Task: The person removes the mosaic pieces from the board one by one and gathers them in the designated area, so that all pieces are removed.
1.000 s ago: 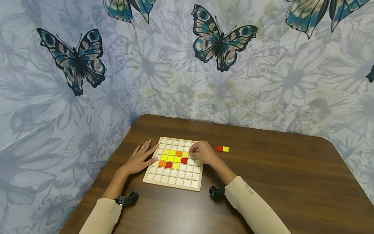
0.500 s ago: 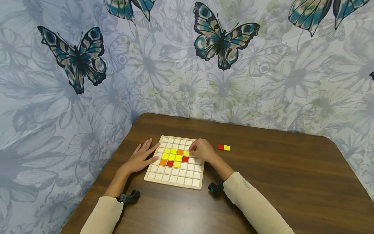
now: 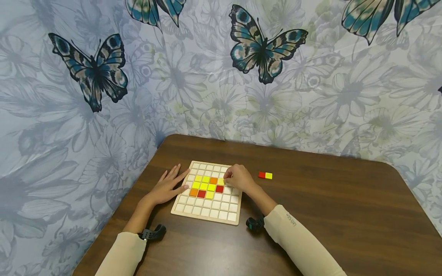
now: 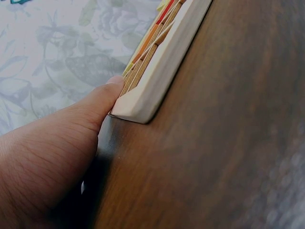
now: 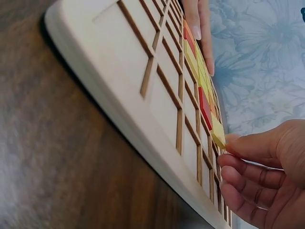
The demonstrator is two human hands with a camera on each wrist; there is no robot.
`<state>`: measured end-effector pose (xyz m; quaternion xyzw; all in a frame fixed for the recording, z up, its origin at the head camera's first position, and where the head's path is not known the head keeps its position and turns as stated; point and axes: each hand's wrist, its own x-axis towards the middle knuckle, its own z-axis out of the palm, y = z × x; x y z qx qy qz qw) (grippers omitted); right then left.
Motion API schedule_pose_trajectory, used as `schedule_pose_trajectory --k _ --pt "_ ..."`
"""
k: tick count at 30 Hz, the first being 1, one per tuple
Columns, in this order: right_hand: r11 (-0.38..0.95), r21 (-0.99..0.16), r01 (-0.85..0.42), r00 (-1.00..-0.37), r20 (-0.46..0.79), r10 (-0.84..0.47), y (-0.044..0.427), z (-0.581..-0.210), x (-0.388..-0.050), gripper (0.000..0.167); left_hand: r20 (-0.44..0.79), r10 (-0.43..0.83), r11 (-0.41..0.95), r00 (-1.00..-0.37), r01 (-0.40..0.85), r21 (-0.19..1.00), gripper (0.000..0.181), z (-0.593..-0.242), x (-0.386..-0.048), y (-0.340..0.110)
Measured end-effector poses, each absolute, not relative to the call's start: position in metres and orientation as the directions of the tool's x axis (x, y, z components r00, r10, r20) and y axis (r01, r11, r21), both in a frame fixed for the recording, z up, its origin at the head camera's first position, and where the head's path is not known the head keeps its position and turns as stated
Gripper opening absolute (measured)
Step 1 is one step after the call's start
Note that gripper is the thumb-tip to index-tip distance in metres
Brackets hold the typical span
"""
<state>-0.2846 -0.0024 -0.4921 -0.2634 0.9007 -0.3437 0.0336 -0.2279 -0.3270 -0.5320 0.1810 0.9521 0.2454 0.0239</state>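
Note:
A square wooden board [image 3: 204,221] with a grid of pale cells lies on the table. Yellow, orange and red tiles lie in its middle rows. At its left edge, my left hand [image 3: 166,188] is spread, thumb and a fingertip touching the board; the left wrist view shows the thumb [image 4: 107,95] at the frame's corner. My right hand [image 3: 239,178] reaches over the right side. Its curled thumb and forefinger pinch the edge of a yellow tile [image 5: 218,132], which lies beside a red tile [image 5: 205,109], as the right wrist view shows.
A red tile [image 3: 261,174] and a yellow tile [image 3: 268,176] lie side by side on the brown table [image 3: 331,207], right of the board. Behind the table hangs a backdrop [image 3: 207,96] of flowers and butterflies.
The head view has shifted slightly. Both hands have kept nearly the same places at the board, and the tiles look unchanged.

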Motion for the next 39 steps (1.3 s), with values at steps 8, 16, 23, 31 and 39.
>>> schedule_pose_trajectory --k 8,16,23,31,39 --pt "0.603 -0.648 -0.465 -0.864 0.185 -0.467 -0.004 -0.493 -0.283 0.012 0.048 0.359 0.812 -0.932 0.337 0.476 0.071 -0.531 -0.228 -0.326" --pt "0.540 -0.695 -0.475 -0.857 0.227 -0.463 -0.008 -0.496 -0.281 0.013 0.048 0.355 0.808 -0.934 0.332 0.487 0.071 -0.533 -0.228 -0.328" --pt "0.544 -0.683 -0.487 -0.856 0.252 -0.451 -0.006 -0.497 -0.280 0.008 0.053 0.358 0.808 -0.932 0.337 0.482 0.071 -0.535 -0.231 -0.328" --pt "0.539 -0.696 -0.475 -0.866 0.258 -0.429 0.004 -0.493 -0.273 0.006 0.055 0.372 0.801 -0.926 0.351 0.486 0.070 -0.532 -0.232 -0.326" --pt "0.505 -0.742 -0.441 -0.880 0.249 -0.404 0.016 -0.493 -0.265 0.005 0.063 0.360 0.807 -0.931 0.344 0.481 0.071 -0.532 -0.229 -0.327"
